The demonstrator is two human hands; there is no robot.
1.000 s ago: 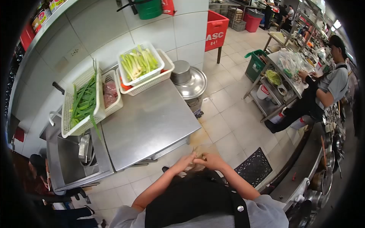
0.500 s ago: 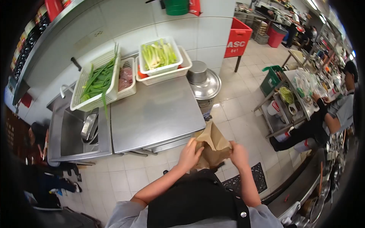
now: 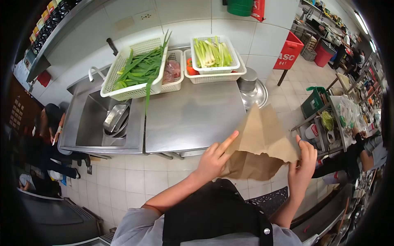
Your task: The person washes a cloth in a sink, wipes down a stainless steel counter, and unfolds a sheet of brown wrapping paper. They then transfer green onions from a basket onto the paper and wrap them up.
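Observation:
A brown paper bag with a ragged edge spreads between my two hands, in front of my apron and beyond the steel worktop's right corner. My left hand grips its left side, with the index finger stretched along the paper. At the right side, my right hand pinches the paper between thumb and fingers. The bag's mouth gapes toward me; what is inside, if anything, I cannot make out.
The steel worktop carries baskets of green leaves, raw meat and cut celery-like stalks. Left is a sink holding metal pans. A steel pot stands right of the worktop. Other people work at both sides.
The paper bag has been raised and spread wider, my hands moving apart and to the right. My view has shifted, so the worktop sits further right.

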